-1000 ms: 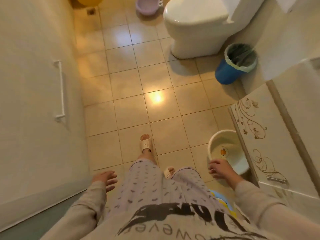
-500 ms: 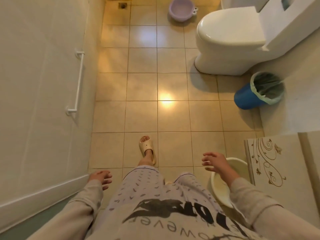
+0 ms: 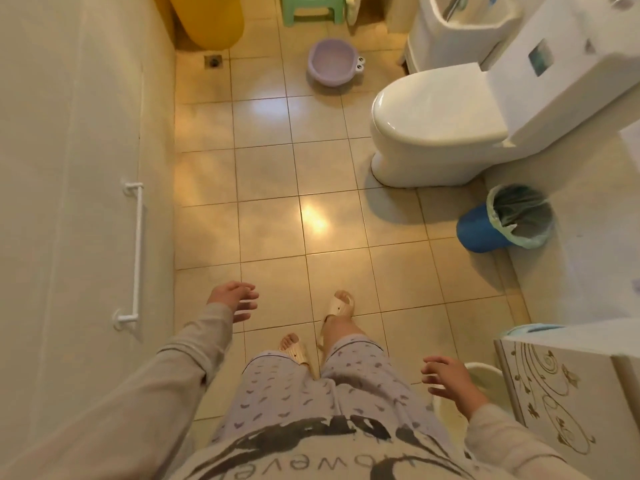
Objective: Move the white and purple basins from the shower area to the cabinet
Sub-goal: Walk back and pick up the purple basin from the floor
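Observation:
The purple basin (image 3: 331,62), with cartoon eyes on its rim, sits on the tiled floor at the far end, left of the toilet. The white basin (image 3: 486,375) rests on the floor at the lower right against the white cabinet (image 3: 568,386) with gold swirls; my arm hides most of it. My right hand (image 3: 446,377) hovers just left of the white basin, fingers spread, holding nothing. My left hand (image 3: 235,299) is raised over the floor near the left wall, fingers apart and empty.
A white toilet (image 3: 436,126) stands at the right, with a blue lined bin (image 3: 509,223) below it. A yellow tub (image 3: 207,19) and a green stool (image 3: 311,8) are at the far end. A white grab bar (image 3: 133,254) is on the left wall.
My right hand let go of the white basin's rim and lifted away. My left hand rose forward. The view tilted up, showing more of the far end.

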Demonstrator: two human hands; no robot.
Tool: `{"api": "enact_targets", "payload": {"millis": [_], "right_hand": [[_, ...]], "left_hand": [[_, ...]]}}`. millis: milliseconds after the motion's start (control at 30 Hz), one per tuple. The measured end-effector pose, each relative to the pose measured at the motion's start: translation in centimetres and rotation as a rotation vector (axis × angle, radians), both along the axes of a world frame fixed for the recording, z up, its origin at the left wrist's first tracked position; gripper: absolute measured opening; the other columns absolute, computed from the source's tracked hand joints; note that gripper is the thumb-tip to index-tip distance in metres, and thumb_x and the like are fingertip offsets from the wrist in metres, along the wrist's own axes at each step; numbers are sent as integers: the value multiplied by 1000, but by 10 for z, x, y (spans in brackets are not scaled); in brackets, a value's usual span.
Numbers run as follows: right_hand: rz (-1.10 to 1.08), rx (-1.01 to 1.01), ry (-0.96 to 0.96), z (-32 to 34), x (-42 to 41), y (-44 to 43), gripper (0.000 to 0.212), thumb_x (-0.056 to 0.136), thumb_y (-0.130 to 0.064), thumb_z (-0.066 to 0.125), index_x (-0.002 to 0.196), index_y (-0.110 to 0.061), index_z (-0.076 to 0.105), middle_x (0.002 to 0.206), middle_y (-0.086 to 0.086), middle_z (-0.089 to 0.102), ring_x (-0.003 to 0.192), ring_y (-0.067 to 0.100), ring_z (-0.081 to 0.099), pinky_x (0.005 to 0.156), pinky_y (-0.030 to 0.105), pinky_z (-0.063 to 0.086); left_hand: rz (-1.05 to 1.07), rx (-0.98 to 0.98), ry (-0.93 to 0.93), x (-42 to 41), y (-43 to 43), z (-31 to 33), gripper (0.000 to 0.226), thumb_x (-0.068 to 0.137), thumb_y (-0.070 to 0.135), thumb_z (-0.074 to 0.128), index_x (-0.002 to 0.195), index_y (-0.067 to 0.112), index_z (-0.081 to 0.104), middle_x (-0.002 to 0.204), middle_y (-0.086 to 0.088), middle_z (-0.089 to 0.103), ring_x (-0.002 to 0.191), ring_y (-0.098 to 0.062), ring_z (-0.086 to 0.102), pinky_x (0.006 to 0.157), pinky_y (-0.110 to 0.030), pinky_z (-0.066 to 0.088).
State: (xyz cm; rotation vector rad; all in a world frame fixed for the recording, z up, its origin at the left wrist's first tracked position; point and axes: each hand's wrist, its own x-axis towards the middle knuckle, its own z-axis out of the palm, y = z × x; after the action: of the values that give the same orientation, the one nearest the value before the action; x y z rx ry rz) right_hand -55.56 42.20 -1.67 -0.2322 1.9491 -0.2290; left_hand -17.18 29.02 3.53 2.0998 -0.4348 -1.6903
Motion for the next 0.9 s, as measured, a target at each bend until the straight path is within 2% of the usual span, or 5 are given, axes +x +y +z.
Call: {"api": "enact_targets", "payload": {"millis": [267,367,600,733,900], "right_hand": [[91,-50,-50,-8,11,-172,21,91,-1,47,110,-4,57,88,14,61,72,22,58,64,33,51],[149,-106,-95,5,15,-250,20,92,-1,46,109,-5,56,85,13,59,72,23,57,67,34,50],[430,-228,-135,35,13,-405,21,93,-5,47,110,-4,58,93,15,61,73,20,58,67,30,51],[402,-233,-133,32,11,-463,20,91,-3,48,108,-4,58,86,12,61,69,20,58,66,32,51],[326,-159,-161,17,21,-513,17,88,-1,50,100,-7,59,84,10,62,70,20,59,70,35,52]], "left_hand": [[69,179,-144,9,-65,-40,18,92,6,43,103,6,59,74,-6,59,61,-18,52,55,-28,42],[79,278,-191,10,-76,-47,26,91,8,46,111,1,60,86,-12,61,65,-21,53,59,-29,43],[202,385,-156,6,-118,-45,28,89,9,49,113,1,60,86,-11,61,64,-21,54,60,-28,43],[207,419,-149,7,-157,-53,28,89,12,50,111,-2,62,80,-11,60,63,-22,53,60,-28,43],[201,364,-180,16,-242,-64,18,90,11,50,103,5,61,97,-14,61,73,-25,55,68,-32,44]]}}
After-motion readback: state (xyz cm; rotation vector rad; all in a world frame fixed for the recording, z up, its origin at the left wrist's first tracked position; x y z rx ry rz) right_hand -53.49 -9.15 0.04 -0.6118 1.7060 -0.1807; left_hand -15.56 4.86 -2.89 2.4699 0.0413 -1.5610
